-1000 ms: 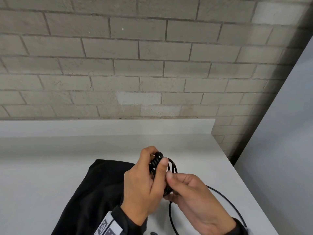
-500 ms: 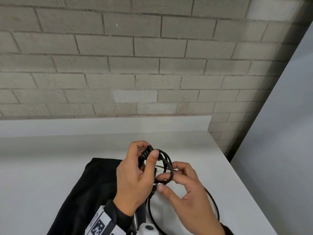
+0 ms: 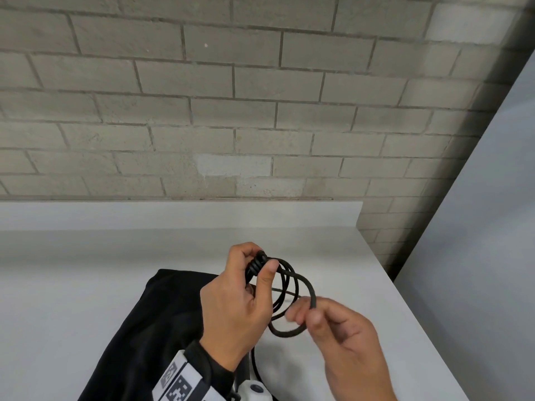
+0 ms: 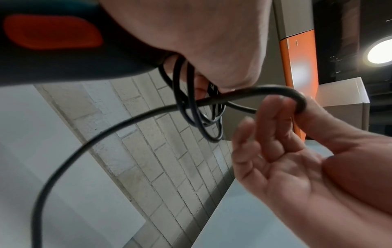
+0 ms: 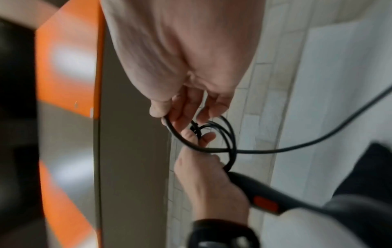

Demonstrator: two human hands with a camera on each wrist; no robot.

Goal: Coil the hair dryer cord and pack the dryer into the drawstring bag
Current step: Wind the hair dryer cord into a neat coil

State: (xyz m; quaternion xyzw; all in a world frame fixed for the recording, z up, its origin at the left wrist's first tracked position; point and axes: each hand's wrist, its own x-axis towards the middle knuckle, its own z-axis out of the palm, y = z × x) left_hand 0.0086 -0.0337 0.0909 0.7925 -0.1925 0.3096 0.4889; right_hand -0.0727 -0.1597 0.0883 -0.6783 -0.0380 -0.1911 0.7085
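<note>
The black hair dryer cord (image 3: 301, 280) is partly wound into several small loops above the table. My left hand (image 3: 257, 267) grips the bunched loops between thumb and fingers. My right hand (image 3: 307, 311) pinches one wider loop just to the right of the coil, with the other fingers loosely spread. From the coil, the free cord (image 4: 265, 87) runs down toward me. The black drawstring bag (image 3: 144, 328) lies flat on the table under and left of my left forearm. A black part with an orange patch (image 5: 265, 203) sits by my left palm. The dryer's body is not clearly in view.
The white table (image 3: 86, 270) ends in a raised back lip against a brick wall (image 3: 260, 125). Its right edge runs diagonally beside a pale grey panel (image 3: 477, 256). An orange and grey cabinet (image 4: 297, 67) stands off to the side.
My right hand has moved from against the coil out to the right, drawing a wider loop of cord. The left hand keeps its grip on the bunched loops.
</note>
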